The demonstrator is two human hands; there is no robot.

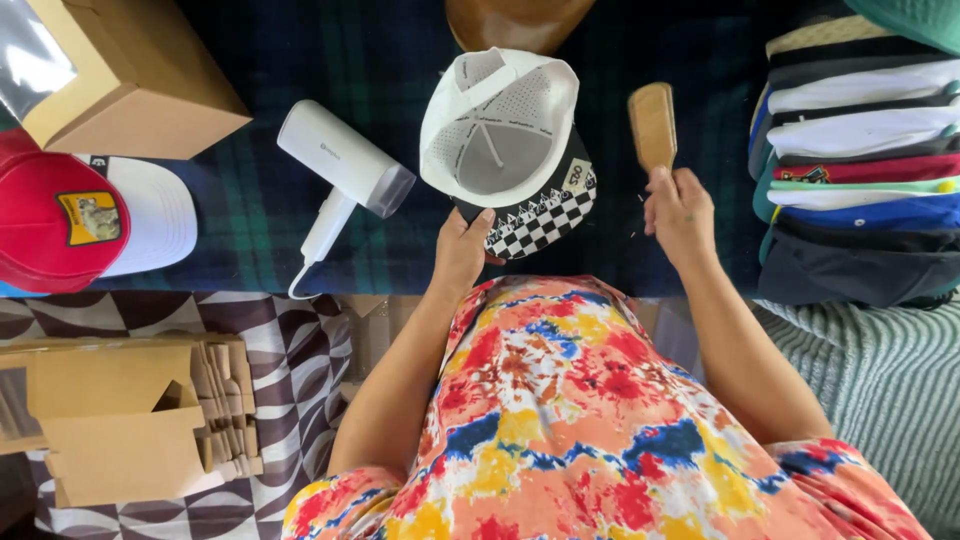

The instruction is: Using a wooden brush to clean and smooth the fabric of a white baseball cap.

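Centrally, near the table's [250,210] front edge, the left hand [462,250] pinches the light, soft cap [505,150] by its stiffer checkered brim, while the right hand [680,212] apparently clasps a wooden brush [653,125].

light: bright, even | shadows: soft | focus: sharp | edges: slightly bowed

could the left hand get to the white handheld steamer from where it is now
Probably yes: the left hand grips the brim of the upturned cap, and the steamer lies just beside it on open cloth, nothing between. It would need to release the cap.
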